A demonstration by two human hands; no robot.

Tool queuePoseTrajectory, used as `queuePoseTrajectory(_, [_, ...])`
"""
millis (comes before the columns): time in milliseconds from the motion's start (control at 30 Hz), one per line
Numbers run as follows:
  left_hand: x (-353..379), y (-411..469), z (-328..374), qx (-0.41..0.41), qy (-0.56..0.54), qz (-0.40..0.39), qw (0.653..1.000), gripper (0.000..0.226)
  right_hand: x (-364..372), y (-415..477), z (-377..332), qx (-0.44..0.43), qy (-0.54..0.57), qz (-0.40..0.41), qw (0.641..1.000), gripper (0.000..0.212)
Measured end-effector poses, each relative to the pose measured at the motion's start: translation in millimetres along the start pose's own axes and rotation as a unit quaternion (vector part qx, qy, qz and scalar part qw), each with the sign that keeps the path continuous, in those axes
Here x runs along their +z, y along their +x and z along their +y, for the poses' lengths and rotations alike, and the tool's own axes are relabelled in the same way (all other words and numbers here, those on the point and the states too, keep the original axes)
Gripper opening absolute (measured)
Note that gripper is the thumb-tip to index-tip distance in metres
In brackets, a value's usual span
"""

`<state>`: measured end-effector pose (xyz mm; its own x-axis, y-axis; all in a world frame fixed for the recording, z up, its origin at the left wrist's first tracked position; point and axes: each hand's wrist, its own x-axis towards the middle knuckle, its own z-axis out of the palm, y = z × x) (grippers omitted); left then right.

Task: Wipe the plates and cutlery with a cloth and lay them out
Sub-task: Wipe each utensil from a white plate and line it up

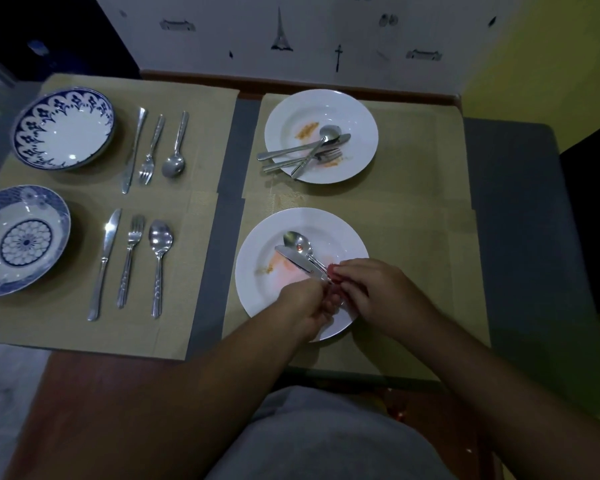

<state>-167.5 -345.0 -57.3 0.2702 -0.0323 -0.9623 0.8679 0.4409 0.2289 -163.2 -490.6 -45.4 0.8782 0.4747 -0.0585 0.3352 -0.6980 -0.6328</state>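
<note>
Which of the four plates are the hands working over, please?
The nearer white plate, smeared orange; both hands hold its cutlery above it.

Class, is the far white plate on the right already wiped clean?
No: the far white plate shows orange smears, with cutlery piled across it.

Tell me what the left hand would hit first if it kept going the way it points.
Probably the knife and spoon on the near plate; the left hand already holds their handles. Depth unclear.
</note>
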Motion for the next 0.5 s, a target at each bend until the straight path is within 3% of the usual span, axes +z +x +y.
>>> queuePoseTrajectory(233, [-2,6,2,0.009,0.036,-0.001,0.999,0.01,0,-2,6,0.007,-0.005,-0.071,0.997,0.052])
queuePoseTrajectory(500, [-18,-3,0,0.092,0.125,0.065,0.986,0.012,-13,-2,-1,0.032,0.051,0.007,0.998,0.047])
